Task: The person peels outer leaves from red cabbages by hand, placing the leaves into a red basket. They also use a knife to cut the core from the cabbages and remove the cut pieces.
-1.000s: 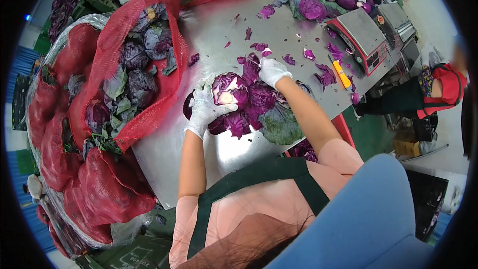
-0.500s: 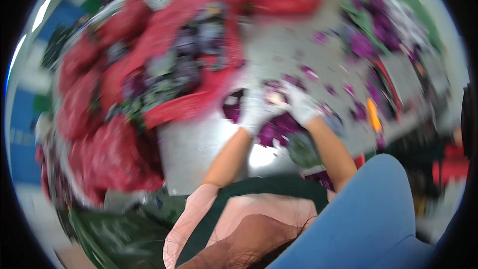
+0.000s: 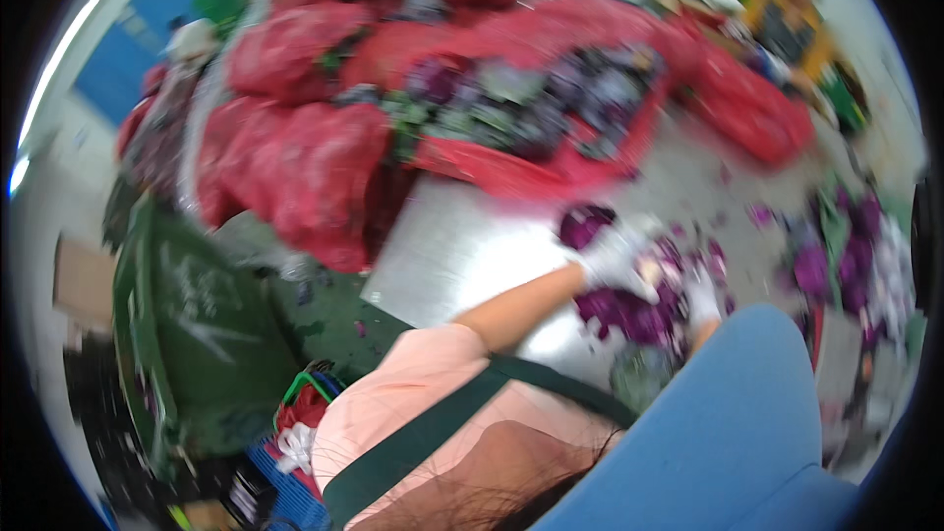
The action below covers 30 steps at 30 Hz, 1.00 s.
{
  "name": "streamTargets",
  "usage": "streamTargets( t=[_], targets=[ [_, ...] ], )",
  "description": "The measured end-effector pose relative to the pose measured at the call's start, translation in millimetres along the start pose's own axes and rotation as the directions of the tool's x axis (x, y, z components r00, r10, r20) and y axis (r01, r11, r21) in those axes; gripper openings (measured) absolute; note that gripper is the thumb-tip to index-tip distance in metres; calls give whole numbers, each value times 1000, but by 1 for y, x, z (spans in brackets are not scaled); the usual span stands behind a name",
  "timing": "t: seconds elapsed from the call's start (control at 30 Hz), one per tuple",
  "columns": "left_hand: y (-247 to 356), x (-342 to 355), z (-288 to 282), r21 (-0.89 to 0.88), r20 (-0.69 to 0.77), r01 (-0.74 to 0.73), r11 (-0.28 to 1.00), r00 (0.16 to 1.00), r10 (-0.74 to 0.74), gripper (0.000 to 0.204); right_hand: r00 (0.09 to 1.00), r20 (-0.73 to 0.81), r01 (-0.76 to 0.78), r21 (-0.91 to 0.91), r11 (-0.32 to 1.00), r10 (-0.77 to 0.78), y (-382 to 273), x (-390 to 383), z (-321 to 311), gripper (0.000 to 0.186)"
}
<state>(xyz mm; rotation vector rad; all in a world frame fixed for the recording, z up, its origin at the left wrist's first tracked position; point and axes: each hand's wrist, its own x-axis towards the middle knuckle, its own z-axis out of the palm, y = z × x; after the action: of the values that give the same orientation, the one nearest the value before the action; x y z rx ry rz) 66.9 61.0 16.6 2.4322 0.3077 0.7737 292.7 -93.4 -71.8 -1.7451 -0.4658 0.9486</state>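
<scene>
Shift: view has swung left since the earlier frame; red mesh sacks (image 3: 324, 157) now fill the far left.
Left hand (image 3: 618, 258): gloved, curled over the purple cabbage (image 3: 629, 307); grip blurred.
Right hand (image 3: 700, 297): gloved, touching the cabbage, closure unclear.
Cabbage: right, on the metal table (image 3: 462, 256).
Risk: loose leaves could slip under the gloves.
</scene>
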Motion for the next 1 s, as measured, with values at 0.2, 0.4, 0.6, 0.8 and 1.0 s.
streamTargets(
  t=[0.2, 0.4, 0.6, 0.8, 1.0],
  targets=[
    [-13, -23, -6, -137, 5, 324, 936, 945, -326, 129, 999, -29, -46, -339, 940, 39, -86, -62, 63, 36],
    [-7, -27, 23, -50, 3, 295, 954, 955, -295, 130, 910, 8, 315, -666, 677, -415, -60, -79, 62, 66],
    [-3, -16, 37, -25, -69, 236, 971, 969, -237, 121, 944, 31, 220, -801, 557, -329, -78, -92, 72, 58],
    [14, -15, 35, 67, -17, 109, 992, 994, -108, 117, 986, -118, -9, -730, 683, -114, -69, -49, -6, 36],
    [7, -13, 31, 38, 8, 184, 982, 983, -184, 117, 881, -80, 315, -636, 705, -466, -57, -79, 49, 51]
  ],
)
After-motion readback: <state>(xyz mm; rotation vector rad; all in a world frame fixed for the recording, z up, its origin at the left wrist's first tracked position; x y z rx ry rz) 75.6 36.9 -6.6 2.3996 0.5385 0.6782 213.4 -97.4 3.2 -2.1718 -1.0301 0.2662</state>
